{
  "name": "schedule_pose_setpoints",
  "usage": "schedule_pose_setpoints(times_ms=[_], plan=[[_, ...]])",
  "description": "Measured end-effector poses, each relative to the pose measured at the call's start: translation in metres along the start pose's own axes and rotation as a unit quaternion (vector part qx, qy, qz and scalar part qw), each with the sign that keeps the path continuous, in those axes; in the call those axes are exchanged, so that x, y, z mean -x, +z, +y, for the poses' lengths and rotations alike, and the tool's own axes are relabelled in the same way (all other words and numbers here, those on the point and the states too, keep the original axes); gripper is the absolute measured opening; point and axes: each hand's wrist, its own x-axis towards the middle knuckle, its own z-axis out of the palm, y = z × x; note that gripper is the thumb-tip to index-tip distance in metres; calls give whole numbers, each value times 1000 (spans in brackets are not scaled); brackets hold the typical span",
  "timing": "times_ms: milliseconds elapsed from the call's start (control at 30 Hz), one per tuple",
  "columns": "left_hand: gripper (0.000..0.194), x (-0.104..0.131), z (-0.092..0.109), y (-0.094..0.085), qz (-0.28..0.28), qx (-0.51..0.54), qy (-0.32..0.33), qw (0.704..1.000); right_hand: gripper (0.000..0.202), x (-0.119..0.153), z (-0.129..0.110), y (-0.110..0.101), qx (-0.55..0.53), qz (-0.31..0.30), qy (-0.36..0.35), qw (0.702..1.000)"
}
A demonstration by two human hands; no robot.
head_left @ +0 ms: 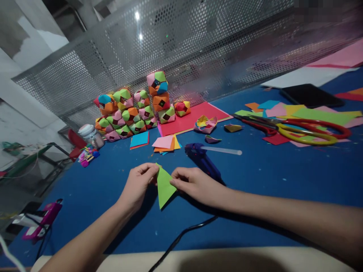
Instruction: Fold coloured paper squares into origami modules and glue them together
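Note:
Between my two hands is a green piece of paper [165, 188], folded into a triangle with one point hanging down. My left hand [139, 182] pinches its upper left corner between thumb and fingers. The right corner is gripped by my right hand [195, 183], thumb in front. Just behind my right hand lies a blue glue gun [202, 158] with a clear glue stick [224, 150] poking out of its back. Small stacks of coloured paper squares, one with blue [139, 139] on top and one with pink [163, 142], lie beyond my hands.
Folded paper balls [130, 115] are stacked at the back, against a perforated metal panel [198, 41]. Scissors [306, 130] lie on paper scraps at right, near a black phone [312, 94]. A black cord [184, 231] crosses the front edge; a purple power strip [42, 221] sits left.

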Motion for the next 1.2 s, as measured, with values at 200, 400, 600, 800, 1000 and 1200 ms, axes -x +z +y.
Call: schedule_pose_setpoints(times_ms=[200, 400, 600, 800, 1000, 1200], plan=[[13, -1, -5, 11, 83, 91, -8, 992, 17, 0, -3, -1, 9, 15, -8, 1000], [16, 8, -14, 10, 52, 132, -34, 989, 16, -1, -2, -2, -27, 39, 17, 999], [12, 14, -21, 8, -4, 79, -65, 995, 15, -1, -2, -4, -87, 61, 50, 993], [17, 7, -24, 5, -1, 112, -57, 992, 17, 0, -2, -3, -151, 25, 67, 986], [27, 7, -27, 4, 26, 89, -19, 995, 15, -2, 1, -3, -127, 63, 63, 988], [25, 11, -29, 4, 16, 28, 32, 999, 12, -2, 2, 0, -115, 87, 62, 988]])
